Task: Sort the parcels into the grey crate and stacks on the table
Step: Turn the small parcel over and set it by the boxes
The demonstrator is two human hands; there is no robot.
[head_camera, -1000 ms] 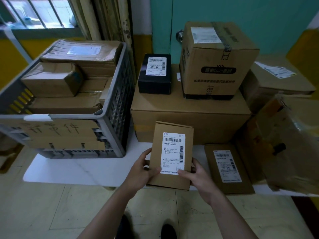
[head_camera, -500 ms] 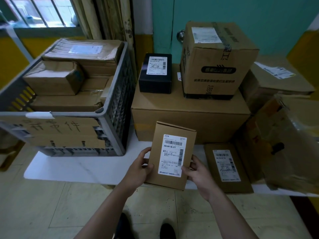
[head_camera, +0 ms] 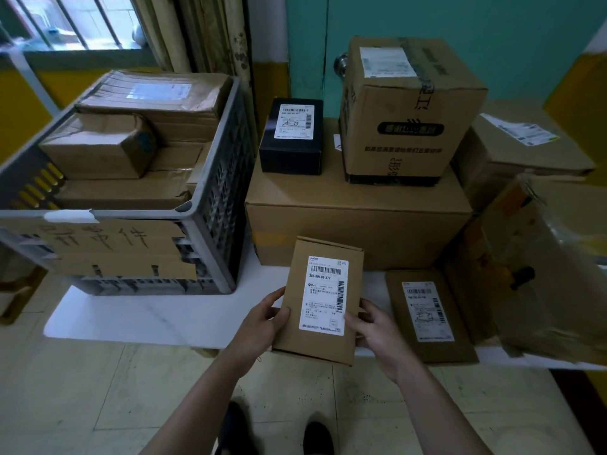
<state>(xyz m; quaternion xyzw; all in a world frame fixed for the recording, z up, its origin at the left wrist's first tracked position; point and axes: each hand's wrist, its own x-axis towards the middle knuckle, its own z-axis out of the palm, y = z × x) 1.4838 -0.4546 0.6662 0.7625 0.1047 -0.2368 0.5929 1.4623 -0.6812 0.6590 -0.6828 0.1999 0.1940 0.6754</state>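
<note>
While I hold the small parcel (head_camera: 323, 300) label-up over the front edge of the table (head_camera: 147, 316), my left hand (head_camera: 262, 318) grips its left side and my right hand (head_camera: 377, 330) its right; the grey crate (head_camera: 223, 205) stands to the left.

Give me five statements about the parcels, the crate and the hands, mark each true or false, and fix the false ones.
1. Both the left hand and the right hand hold the small labelled parcel. True.
2. A handwritten cardboard sign is on the front of the grey crate. True.
3. The grey crate is empty. False: cardboard parcels fill it.
4. The black box sits on the large carton. True.
5. Nothing lies right of the small labelled parcel. False: a flat labelled parcel lies there on the white table.
</note>
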